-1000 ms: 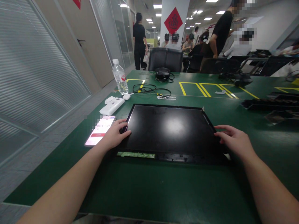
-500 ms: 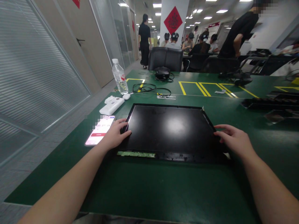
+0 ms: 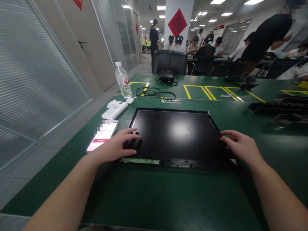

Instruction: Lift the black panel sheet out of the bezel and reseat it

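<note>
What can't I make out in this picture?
All in the head view:
Underside of the display panel: hidden, facing the table.
Left hand: whether every fingertip touches the panel; the angle doesn't settle it.
Smartphone: pixelation masks its upper-left part.
Black parts: blurred, cut off by the right edge.

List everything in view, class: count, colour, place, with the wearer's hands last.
Panel: 1, black, table's middle
Strip: 1, green, panel's near edge
Phone: 1, pinkish screen, panel's left
Gadgets: 2+, white, beyond phone
Bottle: 1, clear, table's far left
Cable: 1+, black, beyond panel
Device: 1, black, table's far edge
Dark parts: several, black, table's right
Tape: several, yellow, table's far half
Table: 1, green, foreground
Chairs: several, black, beyond table
People: several, clothing mixed, background
Pillar: 1, white, background
Signs: several, red, walls, pillar
Door: 1+, beige, left
Blinds: some, grey, left
Lights: several, white, ceiling
Left hand: 1, bare, panel's left edge
Right hand: 1, bare, panel's right edge
</note>
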A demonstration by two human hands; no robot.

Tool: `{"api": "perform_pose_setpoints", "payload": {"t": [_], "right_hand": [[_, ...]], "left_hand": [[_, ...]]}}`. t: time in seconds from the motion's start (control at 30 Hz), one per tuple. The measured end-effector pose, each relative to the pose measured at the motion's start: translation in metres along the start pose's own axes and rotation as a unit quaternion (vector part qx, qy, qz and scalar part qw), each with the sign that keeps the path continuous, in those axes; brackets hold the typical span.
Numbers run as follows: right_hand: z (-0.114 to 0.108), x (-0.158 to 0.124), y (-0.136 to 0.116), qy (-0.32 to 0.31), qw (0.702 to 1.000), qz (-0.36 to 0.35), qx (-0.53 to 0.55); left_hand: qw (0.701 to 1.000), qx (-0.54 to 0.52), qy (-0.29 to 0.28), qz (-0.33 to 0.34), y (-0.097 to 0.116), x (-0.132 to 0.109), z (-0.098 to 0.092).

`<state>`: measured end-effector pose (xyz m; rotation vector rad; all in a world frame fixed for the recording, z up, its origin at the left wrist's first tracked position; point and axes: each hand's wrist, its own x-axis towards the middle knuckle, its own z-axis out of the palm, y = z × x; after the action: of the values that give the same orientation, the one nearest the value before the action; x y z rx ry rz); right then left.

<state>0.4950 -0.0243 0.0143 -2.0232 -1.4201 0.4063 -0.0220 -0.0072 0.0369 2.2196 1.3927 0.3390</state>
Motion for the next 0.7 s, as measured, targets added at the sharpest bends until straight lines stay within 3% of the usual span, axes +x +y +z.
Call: {"api": "perform_pose_setpoints", "payload": {"t": [0.33, 0.7], "right_hand": [[0.0018, -0.0004, 0.0005, 0.002, 1.000, 0.000, 0.012], [0.0014, -0.0007, -0.0012, 0.003, 1.000, 0.010, 0.012]], "left_hand": [[1.000, -0.002, -0.024, -0.003, 0.0016, -0.0008, -0.0084], [0.998, -0.005, -0.018, 0.057, 0.0094, -0.0016, -0.0071]]}}
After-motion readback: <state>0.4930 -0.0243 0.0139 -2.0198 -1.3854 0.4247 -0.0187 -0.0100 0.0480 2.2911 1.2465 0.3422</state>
